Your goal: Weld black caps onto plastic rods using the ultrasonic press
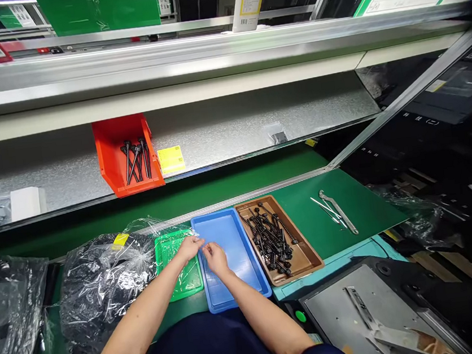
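Observation:
My left hand (pixel 190 247) is held in a pinch above the border between a green tray (pixel 187 295) and a blue tray (pixel 238 296). Fingertip to fingertip with it, my right hand (pixel 216 260) is also closed in a pinch, over the left side of the blue tray. Anything between the fingers is too small to make out. Right of the blue tray stands a brown tray (pixel 307 257) with a pile of black bolt-like parts (pixel 270 235). Clear plastic wrap reaches over the green tray's upper part.
Plastic-wrapped black bundles (pixel 104 294) lie at the left. An orange bin (pixel 107 152) with several long black bolt-like parts sits on the metal shelf (pixel 213 128). A wrench (pixel 339 213) and thin rods (pixel 325 210) lie at right. A white bottle (pixel 245 17) stands above.

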`<move>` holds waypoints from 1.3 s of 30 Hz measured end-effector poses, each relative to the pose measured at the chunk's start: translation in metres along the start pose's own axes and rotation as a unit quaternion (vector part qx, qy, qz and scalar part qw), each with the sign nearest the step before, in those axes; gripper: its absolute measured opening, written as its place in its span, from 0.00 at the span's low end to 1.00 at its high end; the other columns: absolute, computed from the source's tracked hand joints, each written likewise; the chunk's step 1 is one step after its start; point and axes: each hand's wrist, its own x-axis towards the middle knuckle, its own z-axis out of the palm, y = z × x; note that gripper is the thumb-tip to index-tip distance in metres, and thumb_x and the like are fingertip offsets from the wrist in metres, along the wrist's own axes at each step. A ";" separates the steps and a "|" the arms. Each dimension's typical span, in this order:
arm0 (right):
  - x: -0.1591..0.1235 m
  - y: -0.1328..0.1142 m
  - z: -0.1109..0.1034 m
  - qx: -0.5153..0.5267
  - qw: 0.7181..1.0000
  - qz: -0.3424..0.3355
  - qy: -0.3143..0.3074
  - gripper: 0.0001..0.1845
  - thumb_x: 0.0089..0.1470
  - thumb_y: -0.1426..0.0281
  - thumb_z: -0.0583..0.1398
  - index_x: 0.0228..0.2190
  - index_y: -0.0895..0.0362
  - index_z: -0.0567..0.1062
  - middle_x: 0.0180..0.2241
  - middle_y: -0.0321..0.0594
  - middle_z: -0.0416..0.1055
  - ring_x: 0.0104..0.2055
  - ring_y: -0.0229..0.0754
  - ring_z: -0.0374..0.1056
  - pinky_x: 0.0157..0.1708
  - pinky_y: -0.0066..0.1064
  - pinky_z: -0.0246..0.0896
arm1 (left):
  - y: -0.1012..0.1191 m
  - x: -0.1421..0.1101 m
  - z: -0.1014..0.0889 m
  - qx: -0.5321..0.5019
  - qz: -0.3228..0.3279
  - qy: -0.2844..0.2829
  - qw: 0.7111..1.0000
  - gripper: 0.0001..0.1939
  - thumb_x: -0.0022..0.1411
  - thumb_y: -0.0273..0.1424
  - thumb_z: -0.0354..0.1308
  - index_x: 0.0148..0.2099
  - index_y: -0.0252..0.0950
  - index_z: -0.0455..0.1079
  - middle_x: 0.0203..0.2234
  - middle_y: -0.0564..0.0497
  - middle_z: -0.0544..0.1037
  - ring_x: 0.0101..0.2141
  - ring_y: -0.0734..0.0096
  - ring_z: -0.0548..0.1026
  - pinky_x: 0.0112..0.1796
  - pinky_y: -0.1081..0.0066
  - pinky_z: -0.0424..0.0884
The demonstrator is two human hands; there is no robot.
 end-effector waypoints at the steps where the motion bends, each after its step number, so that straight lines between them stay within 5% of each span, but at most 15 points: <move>1: 0.002 0.003 0.000 0.023 1.000 0.011 -0.010 0.11 0.53 0.63 0.56 0.24 0.56 0.69 0.25 0.38 0.68 0.30 0.41 0.64 0.33 0.30 0.58 | -0.001 -0.003 -0.001 0.010 0.010 0.004 1.000 0.15 0.64 0.40 0.52 0.38 0.32 0.71 0.32 0.48 0.77 0.34 0.67 0.75 0.38 0.66 0.71; 5: 0.009 0.014 -0.005 0.112 0.991 0.060 -0.039 0.16 0.51 0.56 0.58 0.24 0.56 0.68 0.21 0.35 0.67 0.24 0.38 0.61 0.26 0.28 0.57 | -0.012 -0.022 -0.003 0.086 0.042 0.006 0.995 0.20 0.57 0.37 0.58 0.50 0.33 0.69 0.49 0.40 0.74 0.50 0.56 0.71 0.51 0.61 0.64; 10: 0.016 0.021 -0.019 0.172 0.975 0.116 -0.080 0.19 0.44 0.53 0.63 0.23 0.56 0.68 0.19 0.33 0.65 0.22 0.36 0.61 0.23 0.27 0.56 | -0.032 -0.045 0.000 0.202 0.049 -0.012 0.978 0.36 0.53 0.31 0.59 0.64 0.38 0.57 0.66 0.44 0.53 0.65 0.51 0.48 0.61 0.51 0.48; 14: 0.026 0.024 -0.037 0.183 0.962 0.149 -0.135 0.18 0.39 0.56 0.66 0.21 0.56 0.68 0.18 0.32 0.66 0.22 0.36 0.62 0.23 0.27 0.58 | -0.048 -0.051 0.002 0.271 0.035 -0.029 0.961 0.43 0.53 0.27 0.57 0.69 0.41 0.44 0.68 0.46 0.41 0.66 0.52 0.39 0.61 0.45 0.43; 24: 0.045 0.037 -0.058 0.158 0.936 0.225 -0.220 0.10 0.39 0.69 0.68 0.21 0.59 0.71 0.16 0.34 0.68 0.20 0.37 0.66 0.20 0.26 0.60 | -0.068 -0.054 -0.005 0.344 0.057 -0.059 0.935 0.49 0.53 0.20 0.57 0.69 0.48 0.37 0.68 0.49 0.35 0.66 0.56 0.37 0.60 0.44 0.41; 30: 0.035 0.050 -0.054 0.153 0.946 0.225 -0.177 0.07 0.42 0.70 0.65 0.23 0.59 0.71 0.17 0.33 0.67 0.20 0.36 0.66 0.21 0.26 0.60 | -0.070 -0.056 -0.003 0.352 0.066 -0.068 0.931 0.48 0.52 0.19 0.54 0.70 0.47 0.37 0.68 0.51 0.35 0.66 0.58 0.37 0.61 0.47 0.42; 39: 0.022 0.056 -0.046 0.096 0.984 0.153 -0.002 0.09 0.46 0.61 0.60 0.26 0.54 0.71 0.22 0.35 0.69 0.27 0.42 0.67 0.29 0.30 0.61 | -0.066 -0.059 -0.002 0.353 0.061 -0.071 0.931 0.48 0.52 0.21 0.54 0.70 0.48 0.37 0.68 0.50 0.35 0.66 0.55 0.37 0.61 0.46 0.43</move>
